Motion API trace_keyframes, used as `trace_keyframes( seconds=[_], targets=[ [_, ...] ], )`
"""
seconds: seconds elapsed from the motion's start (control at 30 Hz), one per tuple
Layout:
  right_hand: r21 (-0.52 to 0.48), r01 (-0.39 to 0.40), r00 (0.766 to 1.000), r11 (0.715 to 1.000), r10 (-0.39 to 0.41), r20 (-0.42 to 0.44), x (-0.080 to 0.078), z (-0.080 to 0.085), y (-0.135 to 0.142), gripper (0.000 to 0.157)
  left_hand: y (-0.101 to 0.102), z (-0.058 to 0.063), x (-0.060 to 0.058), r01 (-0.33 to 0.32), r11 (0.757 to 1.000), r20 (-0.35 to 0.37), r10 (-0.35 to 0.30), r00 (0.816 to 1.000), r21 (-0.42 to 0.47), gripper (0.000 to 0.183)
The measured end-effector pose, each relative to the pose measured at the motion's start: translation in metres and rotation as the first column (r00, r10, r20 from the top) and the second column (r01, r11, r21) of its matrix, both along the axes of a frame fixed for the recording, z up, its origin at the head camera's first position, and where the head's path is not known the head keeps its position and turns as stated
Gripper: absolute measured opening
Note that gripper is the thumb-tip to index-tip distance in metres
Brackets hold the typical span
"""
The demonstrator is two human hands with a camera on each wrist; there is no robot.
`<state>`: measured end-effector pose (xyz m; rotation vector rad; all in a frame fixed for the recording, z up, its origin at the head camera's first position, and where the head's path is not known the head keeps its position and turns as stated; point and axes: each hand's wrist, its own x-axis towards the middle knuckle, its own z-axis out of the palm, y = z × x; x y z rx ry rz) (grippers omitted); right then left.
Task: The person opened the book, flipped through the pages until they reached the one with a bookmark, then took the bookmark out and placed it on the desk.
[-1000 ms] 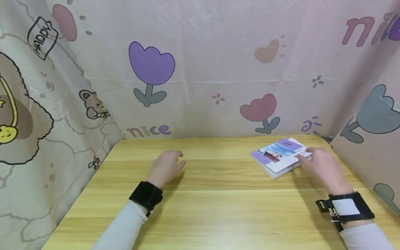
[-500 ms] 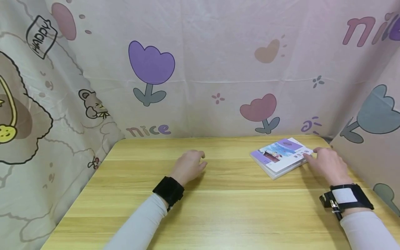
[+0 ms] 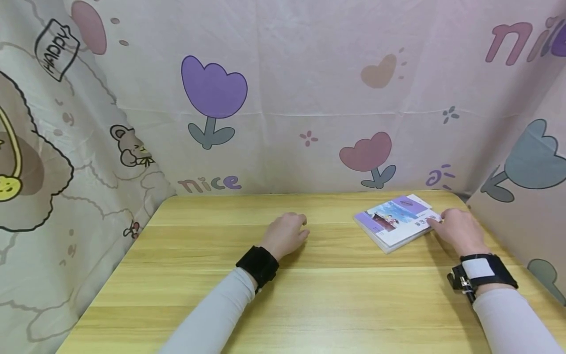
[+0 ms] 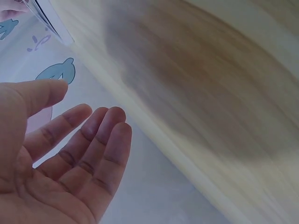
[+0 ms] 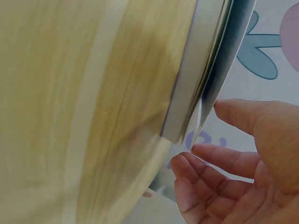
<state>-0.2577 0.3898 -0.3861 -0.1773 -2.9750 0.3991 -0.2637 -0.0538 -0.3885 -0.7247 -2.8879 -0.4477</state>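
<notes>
A book (image 3: 394,220) with a blue, purple and white cover lies closed or nearly so at the back right of the table. My right hand (image 3: 461,228) is at its right edge. In the right wrist view, the thumb presses on the cover (image 5: 233,51) and the index finger sits at its corner, so the two pinch it. There the cover stands slightly apart from the page block (image 5: 196,79). My left hand (image 3: 285,233) hovers over the middle of the table, left of the book, holding nothing. In the left wrist view its fingers (image 4: 110,154) are loosely bent.
The wooden table (image 3: 309,305) extends to a patterned cloth (image 3: 283,98) hung behind it. More cloth hangs along its left and right sides. Both wrists wear black straps (image 3: 258,265).
My left hand has moved right across the table toward the book. My right hand has shifted slightly at the book's right edge; the book has stayed in place.
</notes>
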Motion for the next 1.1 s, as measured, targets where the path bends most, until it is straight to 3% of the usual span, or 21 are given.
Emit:
trace_keyframes(
  seconds=[0.33, 0.53, 0.77, 1.1],
  targets=[
    [-0.036, -0.014, 1.0, 0.999, 0.014, 0.004, -0.002, -0.013, 0.001, 0.051, 0.01, -0.007, -0.007, 0.003, 1.0, 0.034, -0.002, 0.999, -0.015, 0.025],
    [-0.07, 0.009, 0.999, 0.997, -0.006, 0.035, -0.005, -0.009, 0.001, 0.044, 0.013, -0.01, -0.008, 0.005, 1.0, 0.026, -0.004, 1.0, -0.029, 0.021],
    [-0.11, 0.053, 0.993, 0.993, -0.041, 0.112, -0.008, -0.003, 0.002, 0.048, 0.013, -0.01, -0.007, -0.002, 1.0, 0.021, 0.002, 1.0, -0.031, 0.02],
    [-0.134, 0.045, 0.992, 0.99, -0.028, 0.127, -0.013, -0.006, 0.005, 0.04, 0.013, -0.012, -0.006, 0.004, 1.0, 0.016, -0.004, 1.0, -0.029, 0.018]
  ],
)
